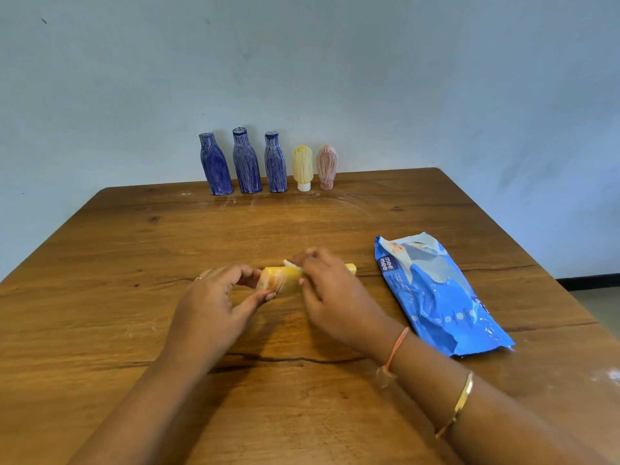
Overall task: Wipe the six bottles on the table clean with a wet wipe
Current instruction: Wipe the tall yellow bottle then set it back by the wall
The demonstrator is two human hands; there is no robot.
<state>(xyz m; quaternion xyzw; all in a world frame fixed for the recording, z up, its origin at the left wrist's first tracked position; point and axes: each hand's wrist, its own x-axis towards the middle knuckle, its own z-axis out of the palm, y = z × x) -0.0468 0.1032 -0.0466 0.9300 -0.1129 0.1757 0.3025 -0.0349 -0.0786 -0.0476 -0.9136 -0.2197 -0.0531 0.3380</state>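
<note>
just left of the wipe packet point(436, 297) we hold the yellow bottle point(280, 280) sideways: our left hand point(214, 303) pinches its end, and fingers point(313, 260) of our right hand point(332, 297) wrap the wet wipe point(290, 263) round it. hard rubbing could twist it free.

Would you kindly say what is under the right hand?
The right hand covers the middle of a yellow bottle lying sideways. A corner of white wipe pokes out by its fingers; the bottle's end shows beyond. The rest of the wipe is hidden.
</note>
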